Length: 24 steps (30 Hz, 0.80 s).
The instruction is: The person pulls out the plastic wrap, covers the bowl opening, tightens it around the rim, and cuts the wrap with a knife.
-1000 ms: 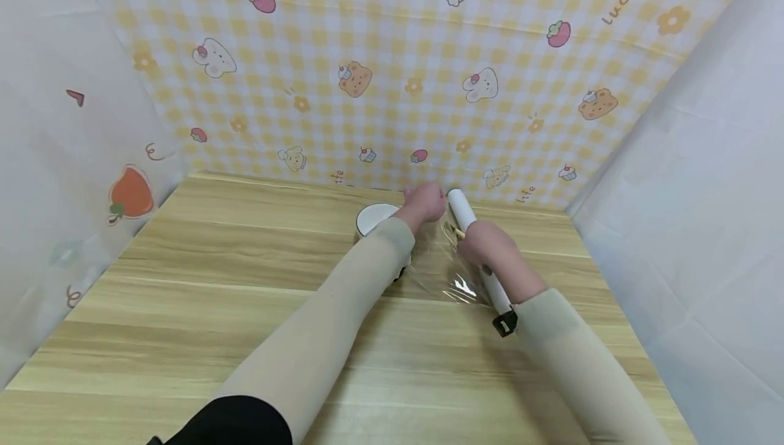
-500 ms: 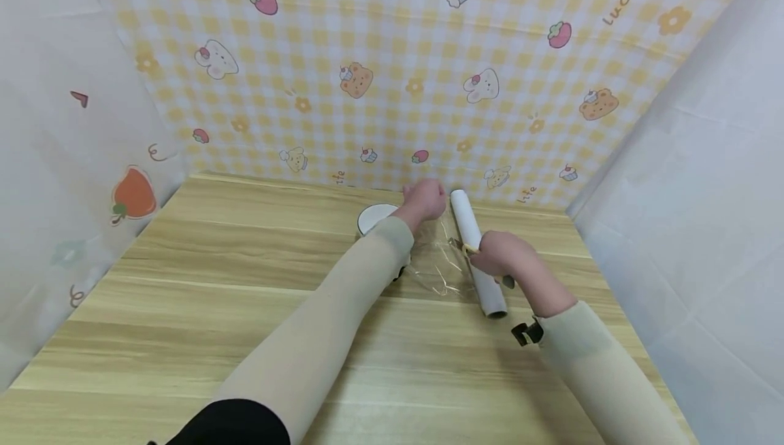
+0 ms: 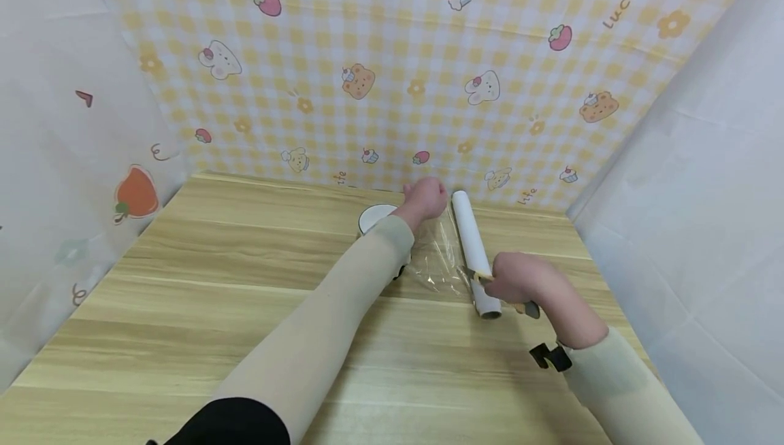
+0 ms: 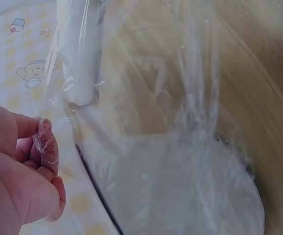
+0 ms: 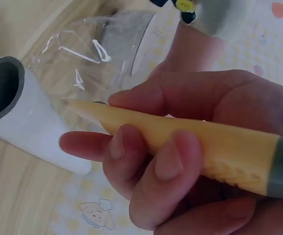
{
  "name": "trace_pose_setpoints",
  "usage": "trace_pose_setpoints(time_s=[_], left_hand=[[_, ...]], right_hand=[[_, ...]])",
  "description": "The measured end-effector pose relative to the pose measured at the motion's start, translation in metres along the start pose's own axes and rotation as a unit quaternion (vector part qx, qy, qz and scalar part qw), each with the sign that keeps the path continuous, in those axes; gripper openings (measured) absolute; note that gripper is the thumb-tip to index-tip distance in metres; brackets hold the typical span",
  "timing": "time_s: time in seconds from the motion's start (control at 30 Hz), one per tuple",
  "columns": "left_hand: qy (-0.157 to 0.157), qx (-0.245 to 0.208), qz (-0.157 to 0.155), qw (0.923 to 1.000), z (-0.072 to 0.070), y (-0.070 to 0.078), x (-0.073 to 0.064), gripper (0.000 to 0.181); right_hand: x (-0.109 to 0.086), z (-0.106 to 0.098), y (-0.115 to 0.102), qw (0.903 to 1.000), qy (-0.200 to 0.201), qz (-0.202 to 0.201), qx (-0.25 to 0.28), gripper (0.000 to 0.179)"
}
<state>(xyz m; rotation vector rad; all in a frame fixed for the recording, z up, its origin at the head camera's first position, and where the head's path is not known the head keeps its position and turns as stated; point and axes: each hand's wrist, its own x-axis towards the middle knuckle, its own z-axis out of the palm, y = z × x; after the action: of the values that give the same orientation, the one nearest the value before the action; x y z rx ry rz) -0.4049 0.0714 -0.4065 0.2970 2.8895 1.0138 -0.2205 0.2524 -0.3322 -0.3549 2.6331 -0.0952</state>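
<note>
My left hand (image 3: 427, 197) pinches an edge of clear cling film (image 4: 151, 98) between thumb and fingers, at the back of the table. The film stretches over a white dish with a dark rim (image 3: 373, 215), partly hidden by my left forearm. To the right lies the white cling film roll (image 3: 467, 227), its hollow core showing at the near end. My right hand (image 3: 520, 278) grips a yellow utility knife (image 5: 229, 149) with a dark end. Its tip points left, over the near part of the roll and close to the film's edge.
The wooden table (image 3: 245, 295) stretches to the front and left. A yellow checked cloth backdrop (image 3: 392, 43) rises right behind the dish and roll. White cloth walls (image 3: 692, 193) stand at both sides. Black straps are on both wrists.
My right hand has drawn the utility knife along the roll, towards the front and right. The film beside the roll has shifted and creased. The left hand has kept its place and its pinch.
</note>
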Motion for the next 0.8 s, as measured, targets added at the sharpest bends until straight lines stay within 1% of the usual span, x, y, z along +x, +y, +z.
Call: trace_pose_setpoints(time_s=[0.03,0.17,0.23,0.3,0.4,0.47,0.53,0.57,0.7,0.8], left_hand=[[0.006,0.005,0.0,1.0,-0.007,0.006,-0.011,0.031],[-0.001,-0.013,-0.002,0.9999,-0.01,0.005,-0.009,0.033],[-0.01,-0.023,-0.004,0.9997,-0.009,0.002,-0.003,0.033],[-0.012,-0.032,-0.007,0.9994,-0.001,-0.005,0.011,0.034],[-0.017,-0.032,-0.008,0.9993,0.002,-0.007,0.015,0.034],[-0.013,-0.031,-0.008,0.9994,0.002,-0.006,0.013,0.035],[-0.013,-0.025,-0.007,0.9996,-0.007,0.0,0.0,0.035],[-0.01,-0.024,-0.007,0.9996,-0.008,0.001,-0.002,0.035],[0.003,-0.014,-0.009,0.9999,-0.01,0.004,-0.007,0.027],[0.011,-0.009,-0.013,0.9998,-0.012,0.005,-0.009,0.019]], right_hand=[[-0.004,0.001,-0.001,1.0,-0.004,0.0,-0.002,0.037],[-0.017,0.007,-0.003,0.9999,-0.008,-0.008,-0.003,0.037],[-0.022,0.011,-0.003,0.9999,-0.006,-0.014,-0.001,0.035],[-0.027,0.014,-0.003,0.9999,-0.001,-0.012,0.006,0.032],[-0.032,0.019,-0.001,0.9999,0.004,-0.011,0.011,0.028],[-0.036,0.023,-0.001,0.9998,0.004,-0.009,0.015,0.028],[-0.041,0.027,0.001,0.9997,0.006,-0.014,0.017,0.03],[-0.044,0.028,0.001,0.9997,0.006,-0.015,0.02,0.032],[-0.056,0.037,0.002,0.9991,0.016,-0.027,0.028,0.038],[-0.064,0.043,0.002,0.9989,0.02,-0.027,0.033,0.037]])
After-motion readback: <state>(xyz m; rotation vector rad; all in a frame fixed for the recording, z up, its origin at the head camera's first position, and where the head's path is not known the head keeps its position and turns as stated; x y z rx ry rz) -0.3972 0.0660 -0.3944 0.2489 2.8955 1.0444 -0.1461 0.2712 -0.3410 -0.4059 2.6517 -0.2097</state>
